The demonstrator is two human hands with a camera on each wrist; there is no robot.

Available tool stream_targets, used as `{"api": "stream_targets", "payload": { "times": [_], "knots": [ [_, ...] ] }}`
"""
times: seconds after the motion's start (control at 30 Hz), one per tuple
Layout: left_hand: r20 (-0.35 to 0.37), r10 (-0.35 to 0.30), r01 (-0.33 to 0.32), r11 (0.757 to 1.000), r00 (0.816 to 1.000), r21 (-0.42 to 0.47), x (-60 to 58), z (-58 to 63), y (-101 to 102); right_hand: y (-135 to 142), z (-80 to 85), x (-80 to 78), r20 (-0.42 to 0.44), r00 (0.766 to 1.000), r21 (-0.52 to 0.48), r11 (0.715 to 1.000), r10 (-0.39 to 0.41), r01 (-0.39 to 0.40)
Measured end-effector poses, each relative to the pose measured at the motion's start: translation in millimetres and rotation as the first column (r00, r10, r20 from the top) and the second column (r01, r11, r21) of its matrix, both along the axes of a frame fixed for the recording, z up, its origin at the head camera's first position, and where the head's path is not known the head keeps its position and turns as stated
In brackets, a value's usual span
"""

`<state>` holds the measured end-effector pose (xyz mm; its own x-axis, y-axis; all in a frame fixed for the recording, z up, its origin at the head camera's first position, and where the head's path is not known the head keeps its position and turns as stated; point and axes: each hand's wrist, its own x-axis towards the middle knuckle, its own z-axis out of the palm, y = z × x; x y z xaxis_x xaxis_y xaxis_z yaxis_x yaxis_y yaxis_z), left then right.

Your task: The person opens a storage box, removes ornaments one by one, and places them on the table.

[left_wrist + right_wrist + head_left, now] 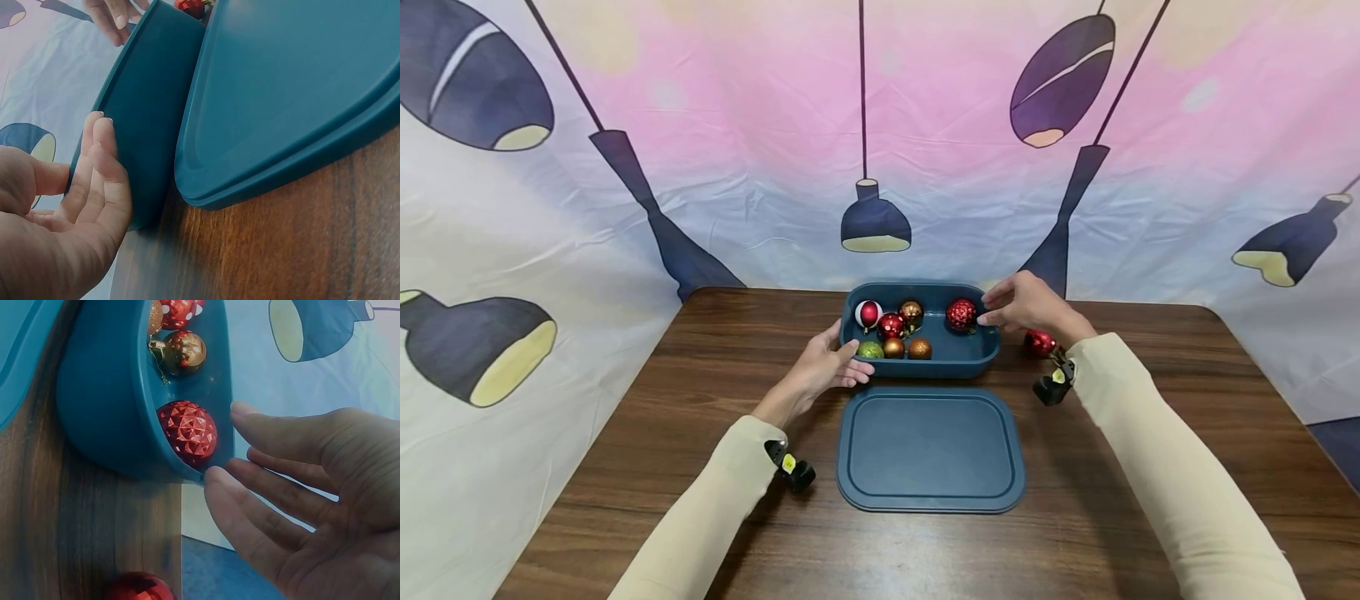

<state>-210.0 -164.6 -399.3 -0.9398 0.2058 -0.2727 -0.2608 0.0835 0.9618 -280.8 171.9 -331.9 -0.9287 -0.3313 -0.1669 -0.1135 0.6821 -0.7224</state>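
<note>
Loosely parted right grip [1028, 305], left [820, 365] pinching box [925, 368]

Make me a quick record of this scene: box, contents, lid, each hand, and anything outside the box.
Box: open blue box, on the wooden table
Contents: seven baubles; a red faceted bauble sits apart at the right end
Lid: blue lid, flat on the table, near side of the box
Left hand: grips the box's left end
Right hand: at the right rim, holding nothing
Outside: at least one red bauble, right of the box
</note>
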Motion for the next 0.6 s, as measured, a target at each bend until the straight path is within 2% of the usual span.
{"api": "stream_targets", "payload": {
  "times": [0.6],
  "knots": [
    [0.009, 0.013, -0.013, 1.000, 1.000, 0.000, 1.6, 1.1, 0.9, -8.2, -6.1, -16.9, 0.003, 1.000, 0.008, 1.000, 0.018, -0.018]
  ]
}}
